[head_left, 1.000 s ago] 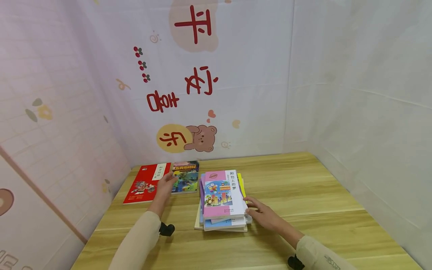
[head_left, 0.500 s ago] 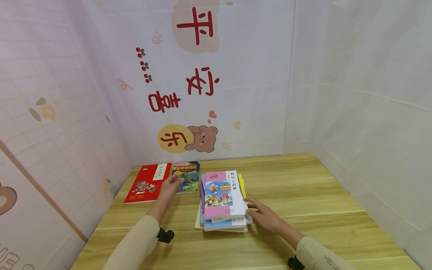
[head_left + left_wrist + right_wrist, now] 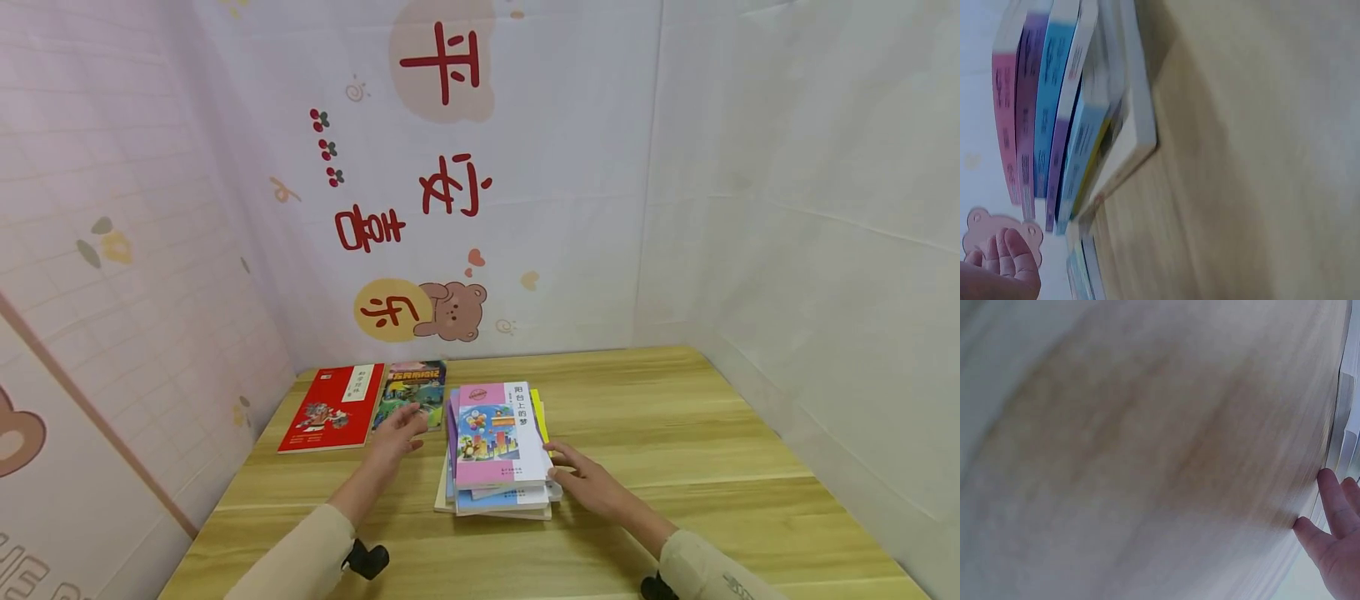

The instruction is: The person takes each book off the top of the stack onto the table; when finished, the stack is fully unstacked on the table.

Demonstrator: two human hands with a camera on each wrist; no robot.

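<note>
A stack of several books (image 3: 487, 442) stands mid-table, topped by a pink and white paperback. My right hand (image 3: 588, 483) rests its fingertips against the stack's right side; the right wrist view shows its spread fingers (image 3: 1337, 503) at the page edges. With loosely bent fingers and nothing in its grasp, my left hand (image 3: 397, 437) hovers left of the stack. It overlaps the lower part of a dark green illustrated book (image 3: 408, 387) in the head view. The left wrist view shows the left hand (image 3: 1007, 269) beyond the pink, purple and blue spines (image 3: 1047, 106).
A red book (image 3: 333, 408) lies flat at the table's back left, right beside the green one. The wooden table (image 3: 675, 433) meets a white printed cloth backdrop (image 3: 570, 208) at the back and both sides.
My left hand has moved right, from between the red and green books toward the stack. The right hand stays at the stack's right side, and the books keep their places.
</note>
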